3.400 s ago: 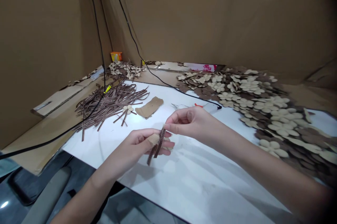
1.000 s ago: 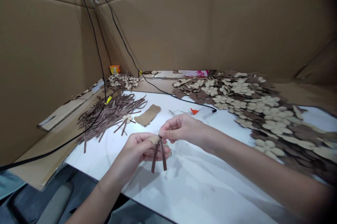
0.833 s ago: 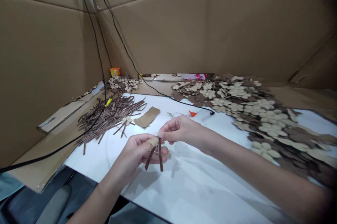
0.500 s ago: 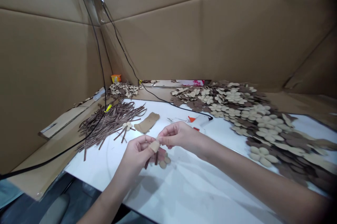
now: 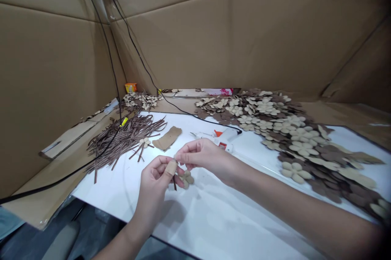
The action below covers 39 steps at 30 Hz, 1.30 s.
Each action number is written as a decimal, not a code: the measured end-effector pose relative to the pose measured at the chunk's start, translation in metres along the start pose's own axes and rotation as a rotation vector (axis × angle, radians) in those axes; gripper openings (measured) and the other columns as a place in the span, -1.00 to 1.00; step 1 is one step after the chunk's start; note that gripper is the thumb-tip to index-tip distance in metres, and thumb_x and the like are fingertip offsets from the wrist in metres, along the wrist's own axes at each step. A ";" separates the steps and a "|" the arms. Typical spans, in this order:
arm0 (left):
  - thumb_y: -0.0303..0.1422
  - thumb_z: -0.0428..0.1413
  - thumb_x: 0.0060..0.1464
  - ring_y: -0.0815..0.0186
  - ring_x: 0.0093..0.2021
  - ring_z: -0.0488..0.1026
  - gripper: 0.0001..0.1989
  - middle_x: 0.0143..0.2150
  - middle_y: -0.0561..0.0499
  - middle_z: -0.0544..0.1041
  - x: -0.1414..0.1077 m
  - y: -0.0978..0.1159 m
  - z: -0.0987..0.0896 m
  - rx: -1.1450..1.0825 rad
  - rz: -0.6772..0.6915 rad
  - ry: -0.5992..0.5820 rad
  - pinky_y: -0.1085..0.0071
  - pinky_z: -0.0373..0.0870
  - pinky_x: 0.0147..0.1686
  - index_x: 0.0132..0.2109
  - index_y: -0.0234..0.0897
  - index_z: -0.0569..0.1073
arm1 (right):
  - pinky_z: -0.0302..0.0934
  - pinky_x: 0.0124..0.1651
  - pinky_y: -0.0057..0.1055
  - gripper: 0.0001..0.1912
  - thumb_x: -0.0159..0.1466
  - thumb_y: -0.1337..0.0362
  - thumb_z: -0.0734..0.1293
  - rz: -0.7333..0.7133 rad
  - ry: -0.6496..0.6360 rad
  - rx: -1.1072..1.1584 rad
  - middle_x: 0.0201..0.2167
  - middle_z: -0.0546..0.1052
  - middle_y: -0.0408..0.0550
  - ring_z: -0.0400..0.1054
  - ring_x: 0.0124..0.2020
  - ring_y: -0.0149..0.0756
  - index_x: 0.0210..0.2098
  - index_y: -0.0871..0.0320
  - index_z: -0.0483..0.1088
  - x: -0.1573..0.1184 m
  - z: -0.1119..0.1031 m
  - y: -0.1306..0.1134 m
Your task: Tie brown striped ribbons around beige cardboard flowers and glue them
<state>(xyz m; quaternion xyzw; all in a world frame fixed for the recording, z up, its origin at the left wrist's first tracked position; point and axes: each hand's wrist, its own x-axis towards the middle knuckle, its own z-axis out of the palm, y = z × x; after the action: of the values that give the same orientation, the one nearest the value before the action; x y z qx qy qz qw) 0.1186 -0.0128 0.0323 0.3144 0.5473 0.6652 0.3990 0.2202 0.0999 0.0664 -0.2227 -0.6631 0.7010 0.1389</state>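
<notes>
My left hand [image 5: 159,172] is closed in a pinch, a tan wrap [image 5: 171,168] around its thumb. A dark brown strip [image 5: 175,183] hangs down from its fingers. My right hand [image 5: 200,155] is pinched shut, its fingertips touching the left ones; what lies between them is too small to make out. Just below the fingers shows a beige flower piece [image 5: 187,178], partly hidden; I cannot tell whether it is held or lies on the white board [image 5: 195,227]. Beyond the right hand lies a white glue gun [image 5: 229,134] with an orange part.
Brown strips [image 5: 122,142] lie heaped at left, a small flower [image 5: 144,142] at their edge. A cardboard scrap [image 5: 167,138] lies near my hands. Beige and brown flower pieces [image 5: 299,134] spread along the right. A black cable [image 5: 143,64] hangs across; cardboard walls [image 5: 189,44] enclose the back.
The whole view has shifted slightly, so everything sits a little further left and up. My hands stay together; the brown strip shows less below the left fingers.
</notes>
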 end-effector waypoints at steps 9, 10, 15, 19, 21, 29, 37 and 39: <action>-0.22 0.15 0.00 0.52 -0.67 0.25 -0.75 -0.55 0.09 0.46 0.006 -0.002 -0.022 0.266 -0.007 -0.006 0.57 0.13 -0.63 -0.41 -0.34 0.37 | 0.13 -0.37 -0.44 -0.67 0.13 0.06 0.32 -0.045 0.034 -0.223 -0.44 0.48 -0.09 0.29 -0.44 -0.37 -0.25 0.19 0.45 -0.003 -0.001 0.008; -0.22 0.14 0.00 0.53 -0.69 0.22 -0.75 -0.54 0.07 0.47 0.007 -0.003 -0.025 0.288 -0.038 -0.047 0.58 0.12 -0.64 -0.41 -0.34 0.37 | 0.13 -0.35 -0.43 -0.73 0.16 0.12 0.30 -0.084 0.087 -0.333 -0.38 0.49 -0.09 0.30 -0.41 -0.36 -0.23 0.16 0.44 -0.006 -0.002 0.008; -0.25 0.18 -0.10 0.59 -0.78 0.04 -0.77 -0.60 0.04 0.47 0.016 -0.003 -0.027 0.341 -0.203 -0.207 0.60 -0.08 -0.77 -0.46 -0.37 0.42 | 0.13 -0.31 -0.44 -0.84 0.18 0.28 0.23 -0.167 0.198 -0.725 -0.34 0.50 -0.11 0.32 -0.39 -0.36 -0.34 0.12 0.44 -0.016 -0.010 0.018; -0.34 0.20 -0.17 0.58 -0.79 0.05 -0.84 -0.63 0.04 0.46 0.022 -0.004 -0.020 0.353 -0.217 -0.226 0.61 -0.10 -0.80 -0.50 -0.37 0.44 | 0.07 -0.50 -0.51 -0.79 0.16 0.17 0.27 -0.076 0.125 -0.672 -0.54 0.48 -0.14 0.26 -0.53 -0.40 -0.41 0.15 0.47 -0.015 -0.011 0.034; -0.35 0.20 -0.17 0.58 -0.79 0.05 -0.85 -0.63 0.05 0.46 0.023 -0.004 -0.017 0.358 -0.221 -0.236 0.61 -0.09 -0.81 -0.51 -0.37 0.44 | 0.02 -0.55 -0.52 -0.75 0.15 0.11 0.29 -0.055 0.101 -0.648 -0.58 0.46 -0.15 0.23 -0.55 -0.41 -0.43 0.16 0.48 -0.014 -0.013 0.040; -0.32 0.18 -0.13 0.61 -0.79 0.05 -0.83 -0.58 0.04 0.48 0.020 -0.008 -0.016 0.390 -0.268 -0.242 0.62 -0.09 -0.81 -0.47 -0.37 0.42 | 0.10 -0.52 -0.50 -0.74 0.19 0.13 0.25 -0.067 0.059 -0.637 -0.52 0.48 -0.11 0.27 -0.52 -0.39 -0.37 0.17 0.48 -0.011 -0.018 0.047; -0.22 0.17 -0.10 0.62 -0.80 0.02 -0.74 -0.58 0.05 0.47 0.014 -0.005 -0.036 0.421 -0.335 -0.231 0.62 -0.10 -0.82 -0.41 -0.38 0.40 | 0.14 0.05 -0.25 -0.51 0.21 0.52 0.15 -0.308 -0.040 -1.009 0.05 0.29 0.07 0.21 0.05 -0.19 0.11 0.08 0.28 -0.014 -0.020 0.053; -0.21 0.16 -0.08 0.63 -0.80 0.02 -0.74 -0.56 0.05 0.48 0.011 -0.003 -0.040 0.441 -0.343 -0.243 0.62 -0.09 -0.82 -0.41 -0.37 0.39 | 0.20 -0.01 -0.26 -0.62 0.23 0.48 0.19 -0.295 -0.015 -1.116 0.01 0.32 0.04 0.25 -0.02 -0.20 -0.01 0.05 0.37 -0.013 -0.019 0.060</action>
<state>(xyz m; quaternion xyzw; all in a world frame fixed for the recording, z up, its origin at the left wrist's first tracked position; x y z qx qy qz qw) 0.0798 -0.0217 0.0213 0.3736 0.6719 0.4109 0.4901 0.2469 0.1049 0.0084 -0.1626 -0.9575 0.2197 0.0921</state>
